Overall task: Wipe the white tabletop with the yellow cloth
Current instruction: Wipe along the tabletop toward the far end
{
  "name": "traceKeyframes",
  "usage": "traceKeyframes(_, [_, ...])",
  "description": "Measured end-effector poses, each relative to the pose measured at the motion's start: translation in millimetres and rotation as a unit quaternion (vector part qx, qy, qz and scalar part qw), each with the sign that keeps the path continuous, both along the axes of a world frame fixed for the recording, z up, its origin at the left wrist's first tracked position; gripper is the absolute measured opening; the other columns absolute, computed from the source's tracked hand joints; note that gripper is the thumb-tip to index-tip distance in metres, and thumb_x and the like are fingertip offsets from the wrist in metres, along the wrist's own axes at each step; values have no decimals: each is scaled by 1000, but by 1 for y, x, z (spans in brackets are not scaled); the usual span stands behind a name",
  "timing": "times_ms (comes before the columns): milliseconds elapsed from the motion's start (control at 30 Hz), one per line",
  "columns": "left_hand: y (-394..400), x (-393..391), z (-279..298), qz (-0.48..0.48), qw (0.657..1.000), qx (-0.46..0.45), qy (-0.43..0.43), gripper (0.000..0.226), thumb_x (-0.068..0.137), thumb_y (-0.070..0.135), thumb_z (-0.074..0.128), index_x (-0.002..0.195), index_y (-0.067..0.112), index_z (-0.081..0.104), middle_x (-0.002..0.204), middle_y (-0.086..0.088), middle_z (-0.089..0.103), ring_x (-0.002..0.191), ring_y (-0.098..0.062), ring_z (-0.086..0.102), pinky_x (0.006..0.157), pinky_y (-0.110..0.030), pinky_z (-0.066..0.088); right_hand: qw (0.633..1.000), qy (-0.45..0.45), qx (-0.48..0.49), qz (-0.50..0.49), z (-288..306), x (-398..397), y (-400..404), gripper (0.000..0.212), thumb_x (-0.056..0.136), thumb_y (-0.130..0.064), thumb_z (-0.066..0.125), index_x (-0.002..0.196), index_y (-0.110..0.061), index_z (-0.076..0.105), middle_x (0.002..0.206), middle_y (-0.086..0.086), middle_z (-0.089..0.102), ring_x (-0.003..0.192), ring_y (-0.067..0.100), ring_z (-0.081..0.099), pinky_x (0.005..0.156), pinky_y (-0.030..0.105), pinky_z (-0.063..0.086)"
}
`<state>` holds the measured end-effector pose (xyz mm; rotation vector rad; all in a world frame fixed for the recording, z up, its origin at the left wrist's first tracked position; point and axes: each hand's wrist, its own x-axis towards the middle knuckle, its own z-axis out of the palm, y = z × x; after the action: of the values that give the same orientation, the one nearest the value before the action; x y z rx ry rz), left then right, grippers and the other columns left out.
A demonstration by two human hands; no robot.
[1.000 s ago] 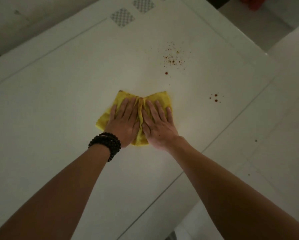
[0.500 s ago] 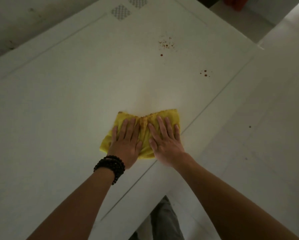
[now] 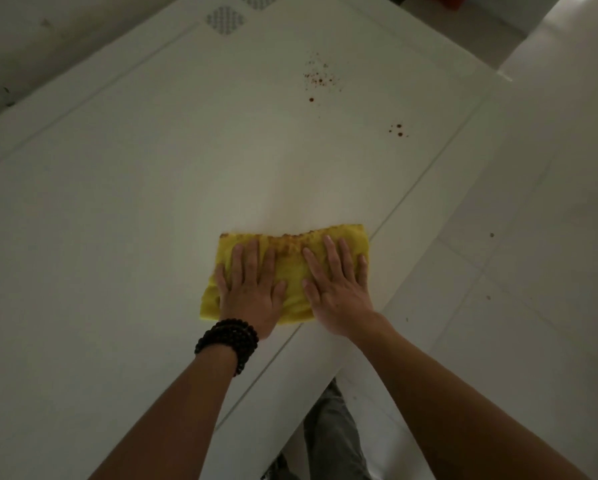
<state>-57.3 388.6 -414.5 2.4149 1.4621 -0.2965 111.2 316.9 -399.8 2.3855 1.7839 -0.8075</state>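
The yellow cloth lies flat on the white tabletop, close to its near edge. Brownish dirt lines the cloth's far edge. My left hand, with a black bead bracelet on the wrist, presses palm-down on the cloth's left half. On the right half my right hand presses the same way, fingers spread. Red-brown specks are scattered on the table farther away, and a smaller cluster of spots sits to their right.
The table's near edge runs diagonally just behind my wrists, with pale floor tiles beyond it on the right. My leg shows below the edge. Two grey checked diamond inlays mark the table's far side.
Both hands have dragged the cloth toward me, away from the specks, down to the table's near edge. My hands have moved apart and the cloth now lies wider.
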Motion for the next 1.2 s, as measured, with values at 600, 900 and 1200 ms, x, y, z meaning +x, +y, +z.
traceKeyframes(600, [222, 110, -4, 32, 999, 11, 23, 63, 91, 64, 5, 148, 41, -12, 158, 2, -25, 145, -25, -21, 109, -66, -6, 998, -30, 48, -21, -15, 103, 219, 62, 100, -63, 11, 157, -46, -5, 166, -7, -25, 149, 19, -31, 118, 54, -21])
traceKeyframes(900, [138, 78, 3, 28, 999, -9, 18, 63, 92, 61, 3, 148, 39, -15, 157, 2, -27, 145, -25, -22, 113, -61, -10, 999, -11, 29, -20, -6, 70, 144, 62, 101, -60, 13, 157, -44, -8, 165, -5, -28, 148, 19, -33, 118, 54, -20])
traceKeyframes(1200, [-31, 12, 6, 13, 1000, -15, 4, 69, 84, 62, -10, 149, 37, -14, 158, 0, -26, 144, -26, -24, 111, -57, -14, 999, -20, 14, -23, -1, 5, -28, 62, 100, -61, 8, 156, -44, -11, 164, -5, -31, 146, 18, -38, 117, 53, -21])
